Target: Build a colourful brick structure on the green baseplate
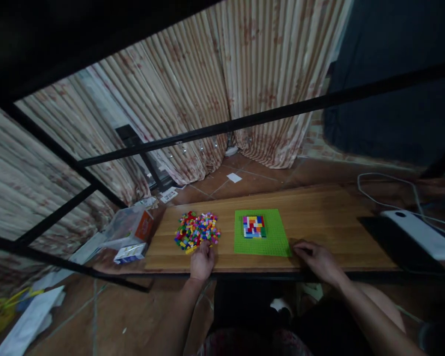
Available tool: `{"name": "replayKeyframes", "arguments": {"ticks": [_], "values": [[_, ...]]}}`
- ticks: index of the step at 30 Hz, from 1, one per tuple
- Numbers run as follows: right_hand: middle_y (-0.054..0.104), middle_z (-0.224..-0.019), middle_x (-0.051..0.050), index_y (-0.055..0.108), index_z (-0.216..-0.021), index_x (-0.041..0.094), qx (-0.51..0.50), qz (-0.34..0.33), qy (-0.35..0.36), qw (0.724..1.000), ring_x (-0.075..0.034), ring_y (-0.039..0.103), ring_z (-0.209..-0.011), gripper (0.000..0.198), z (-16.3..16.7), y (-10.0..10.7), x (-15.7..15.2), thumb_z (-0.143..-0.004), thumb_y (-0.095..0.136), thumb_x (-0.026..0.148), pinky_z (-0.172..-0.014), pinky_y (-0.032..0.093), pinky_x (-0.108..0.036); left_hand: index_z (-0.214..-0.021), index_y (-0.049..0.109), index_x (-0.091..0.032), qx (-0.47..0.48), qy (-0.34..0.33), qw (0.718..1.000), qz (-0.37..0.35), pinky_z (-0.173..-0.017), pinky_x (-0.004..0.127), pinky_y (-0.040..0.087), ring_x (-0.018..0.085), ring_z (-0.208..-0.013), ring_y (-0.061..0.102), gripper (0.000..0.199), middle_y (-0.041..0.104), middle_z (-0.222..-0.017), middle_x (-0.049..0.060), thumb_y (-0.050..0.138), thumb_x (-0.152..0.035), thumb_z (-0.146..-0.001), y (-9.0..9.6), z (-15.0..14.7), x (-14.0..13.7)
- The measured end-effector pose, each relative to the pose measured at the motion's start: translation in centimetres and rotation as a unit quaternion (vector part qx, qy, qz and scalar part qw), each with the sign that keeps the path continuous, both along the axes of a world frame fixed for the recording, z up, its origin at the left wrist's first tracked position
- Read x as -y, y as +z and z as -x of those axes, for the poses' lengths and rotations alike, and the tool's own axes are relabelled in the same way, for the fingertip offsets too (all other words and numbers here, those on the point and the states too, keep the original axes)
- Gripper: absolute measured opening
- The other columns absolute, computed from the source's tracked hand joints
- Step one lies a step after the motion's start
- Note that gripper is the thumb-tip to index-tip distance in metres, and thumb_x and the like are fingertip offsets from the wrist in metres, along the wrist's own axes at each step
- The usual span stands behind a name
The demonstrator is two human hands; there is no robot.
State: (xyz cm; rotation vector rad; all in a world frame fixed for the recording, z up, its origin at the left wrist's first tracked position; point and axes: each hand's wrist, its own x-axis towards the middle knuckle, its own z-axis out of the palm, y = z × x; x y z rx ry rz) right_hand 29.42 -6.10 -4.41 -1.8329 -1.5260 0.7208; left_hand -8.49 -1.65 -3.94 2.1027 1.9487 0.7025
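A heap of small colourful toy bricks lies on the left part of the wooden board. At its near edge is my left hand, its fingers curled in among the bricks; what they hold, if anything, is too small to make out. A green studded baseplate lies right of the heap. On it, a square patch of mixed-colour bricks is pressed together. By the baseplate's near right corner rests my right hand, with thumb and fingers bent together; anything between them is hidden.
The wooden board sits low, with dark metal bars crossing beyond it. Left are a clear plastic box and a small carton. A white device with a cable lies right. Patterned curtains hang behind.
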Motion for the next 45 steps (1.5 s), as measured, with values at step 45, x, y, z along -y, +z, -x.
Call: {"name": "replayKeyframes", "arguments": {"ticks": [45], "values": [[0.073, -0.082, -0.007, 0.07, -0.087, 0.022, 0.202, 0.048, 0.074, 0.975, -0.022, 0.065, -0.074, 0.027, 0.9, 1.9, -10.2, -0.087, 0.047, 0.035, -0.064, 0.041, -0.03, -0.1, 0.06, -0.021, -0.106, -0.087, 0.99, -0.008, -0.08, 0.026, 0.05, 0.016, -0.089, 0.061, 0.02, 0.062, -0.099, 0.006, 0.042, -0.019, -0.093, 1.5, 0.6, -1.9]]}}
